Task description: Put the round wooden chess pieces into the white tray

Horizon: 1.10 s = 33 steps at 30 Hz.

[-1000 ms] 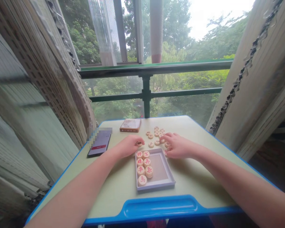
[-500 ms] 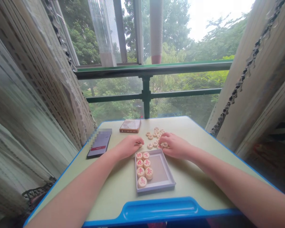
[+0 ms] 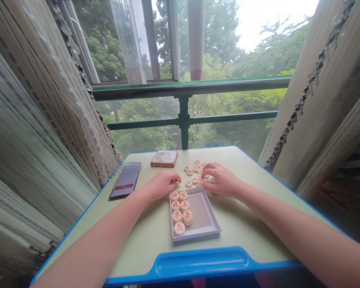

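My left hand [image 3: 163,185] rests left of the loose pieces, its fingers curled round a Chinese chess piece [image 3: 174,181] that is partly hidden under them. On the right, the fingertips of my right hand [image 3: 221,179] are bent onto a red-marked Chinese chess piece [image 3: 200,180] at the near edge of the scattered pile [image 3: 195,169]. Between my forearms lies a shallow white box [image 3: 215,232]. Round wooden pieces with red characters [image 3: 177,216] fill two columns on its left side, the right column shorter and partly stacked.
A brown-edged closed box [image 3: 164,159] lies at the table's far side. The phone [image 3: 125,182] is near the left edge. A blue moulded tray rim [image 3: 202,261] runs along the front of the pale table. Curtains [image 3: 48,80] hang at both sides, before a green railing [image 3: 184,114].
My right hand has lifted and shifted slightly at the pile, and a red-marked piece now shows at its fingertips. My left hand has hardly moved. The box's contents look the same.
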Tool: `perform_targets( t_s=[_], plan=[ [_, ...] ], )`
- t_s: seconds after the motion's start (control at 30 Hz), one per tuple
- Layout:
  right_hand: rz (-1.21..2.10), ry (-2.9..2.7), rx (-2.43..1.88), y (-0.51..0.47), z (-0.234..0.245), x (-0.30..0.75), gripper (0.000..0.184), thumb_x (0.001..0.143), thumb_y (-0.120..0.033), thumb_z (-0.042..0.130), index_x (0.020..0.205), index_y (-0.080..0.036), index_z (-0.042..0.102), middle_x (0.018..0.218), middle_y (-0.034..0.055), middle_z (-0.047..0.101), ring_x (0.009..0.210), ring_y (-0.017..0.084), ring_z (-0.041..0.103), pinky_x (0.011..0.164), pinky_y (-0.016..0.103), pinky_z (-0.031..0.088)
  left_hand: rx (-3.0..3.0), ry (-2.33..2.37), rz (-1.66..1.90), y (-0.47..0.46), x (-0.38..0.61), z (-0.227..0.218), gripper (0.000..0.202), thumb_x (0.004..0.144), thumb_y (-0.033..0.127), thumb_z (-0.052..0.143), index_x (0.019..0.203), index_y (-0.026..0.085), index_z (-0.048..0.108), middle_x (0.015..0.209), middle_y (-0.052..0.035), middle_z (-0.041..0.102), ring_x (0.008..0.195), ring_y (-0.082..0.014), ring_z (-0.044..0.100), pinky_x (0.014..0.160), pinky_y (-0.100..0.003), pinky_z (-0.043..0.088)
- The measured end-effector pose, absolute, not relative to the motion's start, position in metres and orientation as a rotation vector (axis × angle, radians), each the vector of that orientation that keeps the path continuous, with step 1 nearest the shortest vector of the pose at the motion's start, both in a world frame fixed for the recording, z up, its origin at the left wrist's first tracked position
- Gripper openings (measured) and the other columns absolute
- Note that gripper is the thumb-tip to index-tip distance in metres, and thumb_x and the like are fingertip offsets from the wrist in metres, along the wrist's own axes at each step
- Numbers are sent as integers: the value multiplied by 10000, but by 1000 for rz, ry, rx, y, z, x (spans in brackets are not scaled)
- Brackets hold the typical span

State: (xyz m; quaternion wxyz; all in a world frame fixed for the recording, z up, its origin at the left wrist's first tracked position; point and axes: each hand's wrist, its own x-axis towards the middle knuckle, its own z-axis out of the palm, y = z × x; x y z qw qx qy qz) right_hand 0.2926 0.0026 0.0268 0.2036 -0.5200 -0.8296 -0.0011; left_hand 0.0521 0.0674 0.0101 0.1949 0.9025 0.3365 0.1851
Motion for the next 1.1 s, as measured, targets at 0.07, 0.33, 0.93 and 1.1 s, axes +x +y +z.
perform_targets(
  t_s=[0.07,0.33,0.93,1.1],
  plan=[
    [-21,-2298,-1410,2,29,292,177,769,-327,583,833,-186,670,964,89,601,902,217,526,842,376,426,2537,942,518,66,52,12,207,794,233,483,884,179,662,971,-58,675,892,-193,604,838,-311,472],
    [-15,-2295,-1410,0,29,290,202,794,-346,559,837,-176,660,967,96,599,926,221,528,849,380,427,2531,942,518,63,52,15,203,790,228,487,888,181,659,975,-57,675,890,-192,604,841,-308,471],
    [111,-2534,-1081,-12,36,281,138,754,-306,612,781,-174,642,877,73,584,833,188,516,770,343,447,2444,771,466,49,56,32,357,675,60,433,796,220,729,1203,-14,590,1116,-205,513,1002,-335,366],
    [104,-2525,-1084,-12,37,282,126,745,-297,619,769,-175,641,878,72,584,834,188,516,767,339,447,2425,772,422,49,55,32,393,631,40,427,742,241,746,1238,3,566,1171,-227,471,1034,-357,337]
  ],
)
